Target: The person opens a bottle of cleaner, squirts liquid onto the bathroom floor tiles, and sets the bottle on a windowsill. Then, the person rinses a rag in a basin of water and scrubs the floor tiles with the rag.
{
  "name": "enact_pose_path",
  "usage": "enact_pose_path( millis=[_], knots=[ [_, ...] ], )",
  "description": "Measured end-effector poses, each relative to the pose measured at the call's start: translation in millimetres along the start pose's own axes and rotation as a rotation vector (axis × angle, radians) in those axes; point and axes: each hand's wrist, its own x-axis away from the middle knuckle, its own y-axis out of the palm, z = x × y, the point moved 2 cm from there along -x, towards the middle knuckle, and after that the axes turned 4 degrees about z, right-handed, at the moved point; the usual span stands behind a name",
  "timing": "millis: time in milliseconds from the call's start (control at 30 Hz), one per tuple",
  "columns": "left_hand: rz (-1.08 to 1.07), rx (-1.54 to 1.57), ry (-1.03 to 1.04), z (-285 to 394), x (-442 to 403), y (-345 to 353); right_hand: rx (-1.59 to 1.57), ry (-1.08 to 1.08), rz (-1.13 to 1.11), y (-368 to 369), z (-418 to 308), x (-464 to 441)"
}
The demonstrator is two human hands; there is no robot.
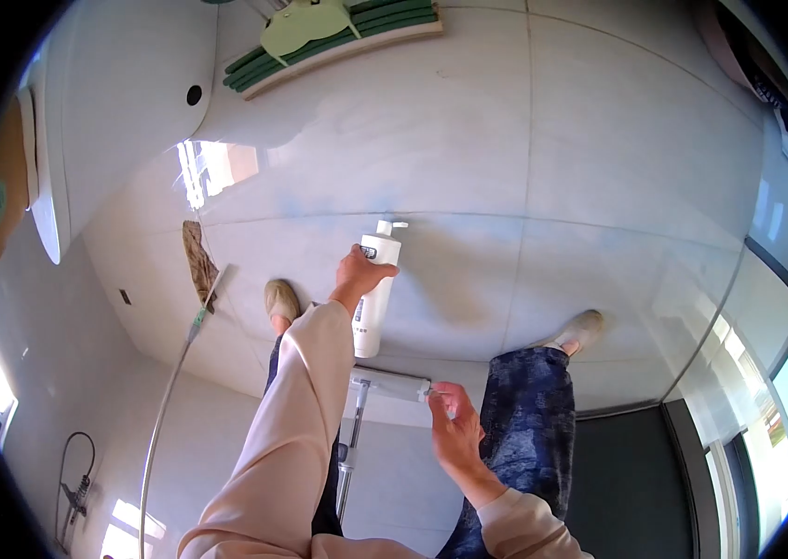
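Bottle (pixel 373 317), white with a spouted cap, grasped around its upper part by the left hand (pixel 360 273), between two beige shoes (pixel 585 328) on pale floor tiles (pixel 468 140). The right hand (pixel 455 427), fingers bent, is at the end of a white bar (pixel 392 384) on a metal pole (pixel 353 438); whether it grips is hard to tell. Brown cloth (pixel 197 256) lies left.

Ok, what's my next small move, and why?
I'd probably turn the white plastic bottle top-first toward the long white bar: your left hand grips the bottle, your right hand is at the bar's end, and the bottle's top points away.
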Motion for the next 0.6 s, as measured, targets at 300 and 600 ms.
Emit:
enact_pose_path(
  millis=[300,600],
  knots=[
    [-0.039,-0.142,0.161,144,54,39,-0.077,0.002,-0.04,-98,-15,0],
    [0.024,-0.179,0.366,355,67,77,-0.2,0.003,-0.051,-210,-8,-18]
  ],
)
